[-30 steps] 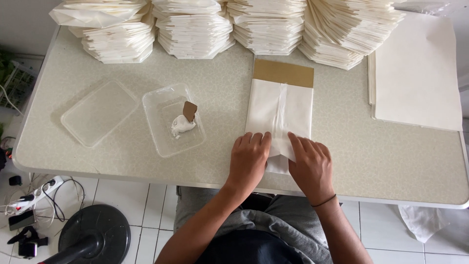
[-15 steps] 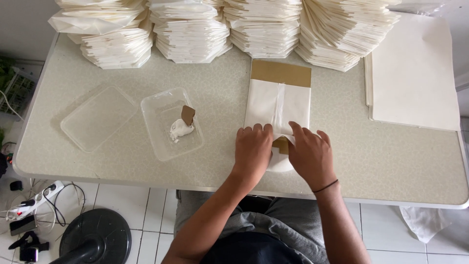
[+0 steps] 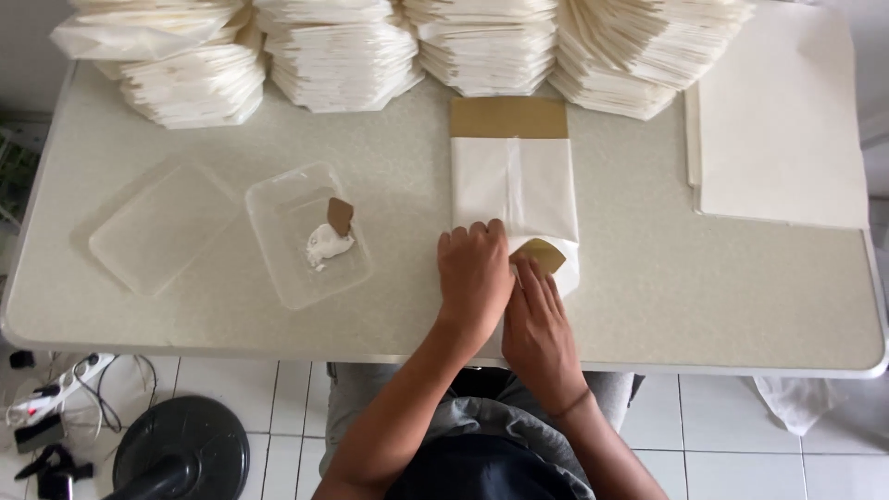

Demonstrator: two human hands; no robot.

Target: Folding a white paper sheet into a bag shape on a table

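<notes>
A pale speckled bench [image 3: 185, 139] stands on white tile, with stacks of folded white paper [image 3: 343, 56] along its far edge. The white paper bag [image 3: 514, 181] lies at the near edge; the left hand [image 3: 474, 278] presses it flat, the right hand [image 3: 537, 324] fingers a brown flap [image 3: 542, 255]. Firm, even pressure would likely crease best. The clear tray [image 3: 278, 268] holds white paste [image 3: 326, 245] and a brown scraper [image 3: 340, 216]; its lid [image 3: 162, 227] lies beside it.

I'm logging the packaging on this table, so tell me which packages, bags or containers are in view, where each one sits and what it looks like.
White paper bag: flat at table centre, brown band at its far end; left hand and right hand press its near end.
Stacks of white bags: along the far edge.
Clear tray: left of centre, holding white paste and a brown scrap.
Clear lid: further left, flat.
White sheets: far right, flat pile.
</notes>
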